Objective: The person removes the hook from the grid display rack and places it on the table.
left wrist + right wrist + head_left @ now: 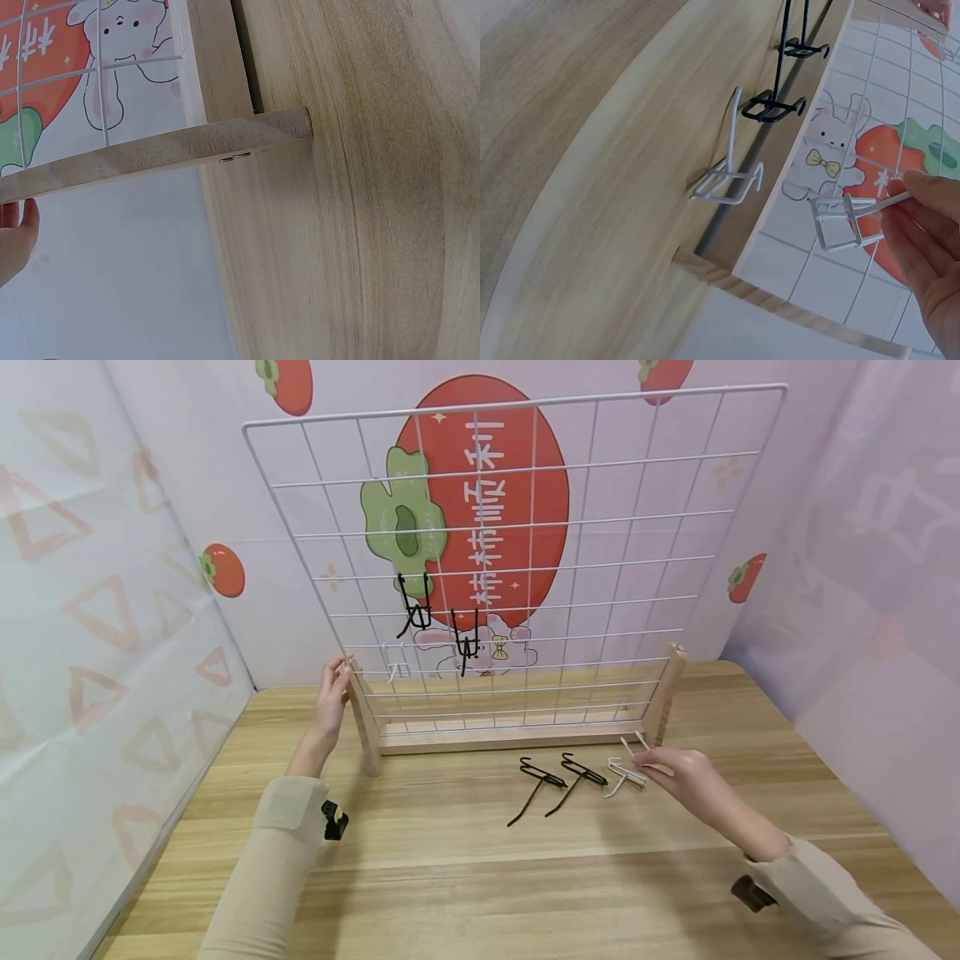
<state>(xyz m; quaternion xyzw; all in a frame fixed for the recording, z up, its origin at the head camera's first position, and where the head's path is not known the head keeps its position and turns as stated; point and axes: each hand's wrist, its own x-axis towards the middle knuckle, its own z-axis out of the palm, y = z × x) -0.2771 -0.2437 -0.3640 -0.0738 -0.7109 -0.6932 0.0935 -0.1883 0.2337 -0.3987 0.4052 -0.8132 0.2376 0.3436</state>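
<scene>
My left hand (331,706) grips the top of the left wooden upright (365,718) of a stand that holds a white wire grid panel (534,468). In the left wrist view its fingertips (28,217) sit against the edge of that upright. My right hand (693,781) pinches a white wire hook (840,217) by its arm, near the stand's right end. The hook's rectangular frame points away from the fingers. On the table beside this hand lie another white hook (626,775) and two black hooks (542,774), (582,770) in a row.
Two black hooks (417,614), (467,645) and one white hook (397,668) hang on the grid's lower left part. The stand's wooden base bar (510,739) runs along the wooden table (465,877). A printed backdrop (300,527) stands behind the grid.
</scene>
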